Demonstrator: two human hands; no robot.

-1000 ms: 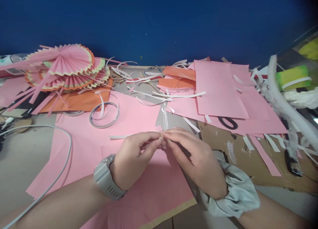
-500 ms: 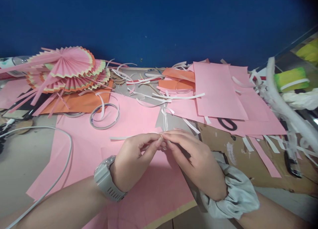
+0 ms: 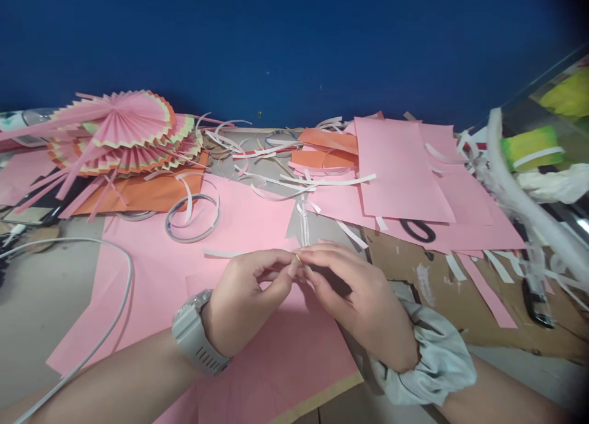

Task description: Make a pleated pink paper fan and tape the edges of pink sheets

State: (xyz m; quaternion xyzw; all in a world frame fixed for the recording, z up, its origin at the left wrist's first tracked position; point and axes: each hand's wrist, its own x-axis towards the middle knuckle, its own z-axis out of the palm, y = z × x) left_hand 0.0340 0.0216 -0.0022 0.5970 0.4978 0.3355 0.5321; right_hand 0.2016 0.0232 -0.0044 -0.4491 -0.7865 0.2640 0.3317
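Note:
My left hand [image 3: 257, 289], with a grey watch [image 3: 197, 332] on the wrist, is closed in a pinch at the middle of the view. My right hand [image 3: 356, 295], wearing a pale grey-green scrunchie [image 3: 444, 359], meets it fingertip to fingertip. Between the fingertips shows a tiny yellowish piece [image 3: 298, 258], too small to name; the fingers hide the rest. Beneath both hands lies a large pink paper sheet [image 3: 280, 350] with a tan strip along its lower edge. Just behind the left fingers is a white paper strip [image 3: 221, 253].
Pleated pink paper fans [image 3: 133, 120] are piled at the back left on orange paper [image 3: 151, 191]. A roll of tape [image 3: 168, 224] lies in front of them. Pink sheets [image 3: 405, 172] and a cardboard piece [image 3: 414, 301] occupy the right. A white cable [image 3: 126, 289] curves past the left forearm.
Both hands keep almost the same pinch, with the fingertips shifted slightly. The yellowish piece shows a little more between them. The whole view has moved a touch.

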